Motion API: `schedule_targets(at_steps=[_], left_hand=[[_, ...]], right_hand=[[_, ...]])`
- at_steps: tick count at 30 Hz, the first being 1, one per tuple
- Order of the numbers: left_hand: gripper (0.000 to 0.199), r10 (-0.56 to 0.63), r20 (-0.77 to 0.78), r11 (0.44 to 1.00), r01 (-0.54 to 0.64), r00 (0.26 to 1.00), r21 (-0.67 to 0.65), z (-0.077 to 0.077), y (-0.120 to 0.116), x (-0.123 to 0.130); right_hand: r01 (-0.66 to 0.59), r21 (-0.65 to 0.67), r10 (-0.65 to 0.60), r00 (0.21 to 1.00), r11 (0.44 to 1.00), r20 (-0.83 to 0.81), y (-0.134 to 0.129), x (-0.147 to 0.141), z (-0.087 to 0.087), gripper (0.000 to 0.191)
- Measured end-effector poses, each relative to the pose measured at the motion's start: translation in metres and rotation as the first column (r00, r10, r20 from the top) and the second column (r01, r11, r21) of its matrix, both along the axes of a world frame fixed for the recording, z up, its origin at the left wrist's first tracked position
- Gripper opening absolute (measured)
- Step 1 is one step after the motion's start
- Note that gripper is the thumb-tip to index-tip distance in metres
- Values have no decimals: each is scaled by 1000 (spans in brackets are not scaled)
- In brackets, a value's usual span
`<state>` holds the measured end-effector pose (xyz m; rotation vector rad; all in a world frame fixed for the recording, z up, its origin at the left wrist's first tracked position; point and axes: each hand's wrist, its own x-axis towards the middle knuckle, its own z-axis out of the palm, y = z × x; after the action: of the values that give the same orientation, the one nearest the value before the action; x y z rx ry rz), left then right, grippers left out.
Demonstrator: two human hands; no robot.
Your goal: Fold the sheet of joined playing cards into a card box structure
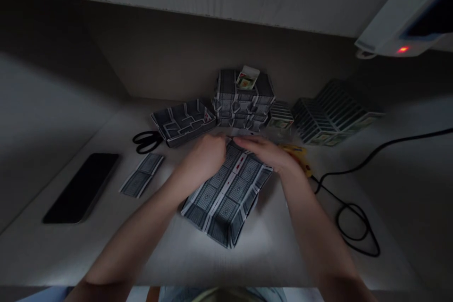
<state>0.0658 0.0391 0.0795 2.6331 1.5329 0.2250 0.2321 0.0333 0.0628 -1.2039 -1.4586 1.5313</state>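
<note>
A long box of grey-and-white patterned cards (226,184) is positioned centrally over the pale tabletop (198,264), slanted between the forearms; contact with the surface cannot be determined. A white strip with red marks is seen along its middle. The left hand (211,151) is placed at its far-left corner, fingers curled in; the right hand (262,149) is laid at its far edge, fingers nearly straight and together. Fingertips and thumbs are largely hidden, so firmness of grip cannot be told. Beyond the hands, a stacked grey card structure (224,94) is topped by a small open green-and-white carton (247,79). To its left, a compartmented grey card tray (170,137) and black-handled scissors (147,141) are noted; nearer, a joined grey card strip (142,174) and a black smartphone (83,188). At right, a yellow tool (299,156) is partly hidden by the right hand's wrist.
</note>
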Motion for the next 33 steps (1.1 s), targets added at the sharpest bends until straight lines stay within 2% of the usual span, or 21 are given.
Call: schedule_targets(at_steps=[4,9,17,22,25,27,30,33], left_hand=[[25,-25,9,999,25,1000,-23,-6,3,1],[25,-20,24,999,21,1000,-29,-11,5,2],[26,-48,43,999,49,998,-9,-9,1,3],[26,-22,6,999,22,1000,-34,-9,1,6],[27,-24,8,997,24,1000,-68,-6,4,4],[27,-38,76,996,44,996,-71,-2,7,0],[33,-72,255,994,91,964,-63,5,8,-5],[35,-58,339,998,64,939,-6,12,1,-6]], right_hand=[[-54,-63,54,999,997,-6,2,2,-6,28],[-63,-20,64,994,998,87,4,3,-12,28],[-31,1,31,997,1000,68,1,-1,-5,25],[-1,-2,1,990,1000,143,1,-1,-6,28],[-25,24,20,984,999,177,3,0,-5,28],[-42,79,28,984,996,175,3,1,-1,28],[-20,205,-18,983,979,182,-1,4,10,28],[10,299,-73,977,954,201,-12,5,23,31]])
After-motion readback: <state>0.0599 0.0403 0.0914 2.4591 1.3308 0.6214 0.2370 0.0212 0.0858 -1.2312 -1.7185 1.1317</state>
